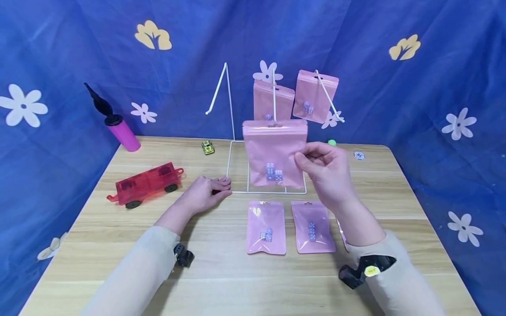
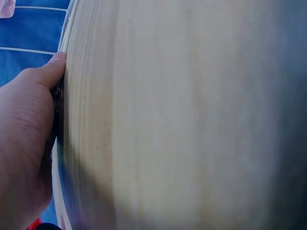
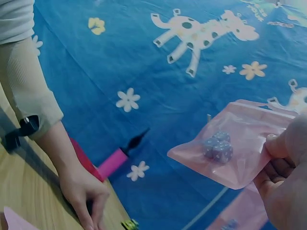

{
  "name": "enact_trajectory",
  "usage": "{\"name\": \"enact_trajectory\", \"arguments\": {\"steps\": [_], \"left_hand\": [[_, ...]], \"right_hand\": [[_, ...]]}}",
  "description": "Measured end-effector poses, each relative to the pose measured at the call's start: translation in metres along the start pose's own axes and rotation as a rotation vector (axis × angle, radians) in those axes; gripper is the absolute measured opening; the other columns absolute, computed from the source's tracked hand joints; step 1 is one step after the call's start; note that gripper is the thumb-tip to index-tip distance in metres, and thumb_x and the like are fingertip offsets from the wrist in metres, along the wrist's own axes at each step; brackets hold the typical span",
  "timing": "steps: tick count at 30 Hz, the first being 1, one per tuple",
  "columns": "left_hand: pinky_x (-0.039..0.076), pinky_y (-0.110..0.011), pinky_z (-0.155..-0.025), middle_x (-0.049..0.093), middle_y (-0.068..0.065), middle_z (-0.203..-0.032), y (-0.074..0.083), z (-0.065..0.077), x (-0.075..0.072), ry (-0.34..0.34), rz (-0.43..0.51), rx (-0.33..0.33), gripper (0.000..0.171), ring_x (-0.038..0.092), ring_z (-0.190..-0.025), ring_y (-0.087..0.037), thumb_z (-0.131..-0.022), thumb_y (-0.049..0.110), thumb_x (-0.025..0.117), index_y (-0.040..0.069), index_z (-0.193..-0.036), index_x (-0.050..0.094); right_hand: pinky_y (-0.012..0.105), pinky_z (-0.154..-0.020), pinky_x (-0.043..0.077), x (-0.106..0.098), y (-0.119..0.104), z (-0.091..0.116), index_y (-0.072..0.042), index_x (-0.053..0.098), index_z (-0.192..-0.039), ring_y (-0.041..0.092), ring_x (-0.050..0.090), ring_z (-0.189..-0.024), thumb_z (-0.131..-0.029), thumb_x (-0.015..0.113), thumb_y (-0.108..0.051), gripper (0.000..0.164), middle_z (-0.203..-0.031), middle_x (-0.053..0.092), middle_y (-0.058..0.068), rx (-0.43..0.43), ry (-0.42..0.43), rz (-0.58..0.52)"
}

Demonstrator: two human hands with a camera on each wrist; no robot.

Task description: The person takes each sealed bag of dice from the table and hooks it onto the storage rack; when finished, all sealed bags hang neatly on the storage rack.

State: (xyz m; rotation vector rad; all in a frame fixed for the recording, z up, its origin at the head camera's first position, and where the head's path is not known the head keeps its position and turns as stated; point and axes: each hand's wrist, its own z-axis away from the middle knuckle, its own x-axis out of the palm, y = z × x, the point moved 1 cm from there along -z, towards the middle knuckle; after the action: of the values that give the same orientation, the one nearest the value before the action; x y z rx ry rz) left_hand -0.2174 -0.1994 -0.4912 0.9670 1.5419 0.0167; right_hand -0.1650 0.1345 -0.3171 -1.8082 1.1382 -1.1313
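My right hand (image 1: 330, 173) pinches the right edge of a pink zip pouch (image 1: 272, 147) with pale purple dice (image 1: 270, 172) inside. Its top hole lies at the tip of the middle hook (image 1: 274, 98) of a white wire display rack (image 1: 269, 192); whether the tip passes through cannot be told. Behind it, another pink pouch (image 1: 262, 97) hangs on that hook, and one more pouch (image 1: 316, 94) hangs from the right hook. At the rack's front left base corner, my left hand (image 1: 203, 193) holds the wire between thumb and fingers, low on the table.
Two pink pouches lie in front of the rack, a left one (image 1: 266, 245) and a right one (image 1: 312, 245); another is mostly hidden under my right forearm. Leftward are a red toy wagon (image 1: 146, 184), a pink hand pump (image 1: 124, 134) and a small yellow car (image 1: 207, 147). A chip (image 1: 359, 155) lies right.
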Motion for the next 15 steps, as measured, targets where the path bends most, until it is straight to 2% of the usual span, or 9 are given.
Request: {"name": "enact_trajectory", "arguments": {"steps": [10, 15], "left_hand": [[0.05, -0.047, -0.11, 0.073, -0.013, -0.125, 0.002, 0.001, -0.002, 0.004, -0.006, -0.018, 0.026, 0.068, -0.123, -0.031, -0.097, 0.022, 0.081, 0.003, -0.116, 0.081], [0.051, -0.046, -0.109, 0.073, -0.013, -0.124, 0.004, 0.0, -0.002, -0.006, -0.003, -0.029, 0.025, 0.069, -0.12, -0.029, -0.097, 0.022, 0.081, 0.005, -0.115, 0.081]], "right_hand": [[0.02, -0.073, 0.058, 0.041, 0.021, -0.017, -0.007, 0.076, -0.089, 0.013, 0.071, -0.08, -0.09, 0.066, 0.024, 0.032, -0.086, 0.078, 0.007, -0.02, 0.001, 0.028], [0.02, -0.074, 0.058, 0.058, 0.026, -0.024, -0.003, 0.075, -0.09, 0.013, 0.071, -0.08, -0.089, 0.068, 0.022, 0.026, -0.087, 0.077, 0.007, -0.02, -0.001, 0.039]]}}
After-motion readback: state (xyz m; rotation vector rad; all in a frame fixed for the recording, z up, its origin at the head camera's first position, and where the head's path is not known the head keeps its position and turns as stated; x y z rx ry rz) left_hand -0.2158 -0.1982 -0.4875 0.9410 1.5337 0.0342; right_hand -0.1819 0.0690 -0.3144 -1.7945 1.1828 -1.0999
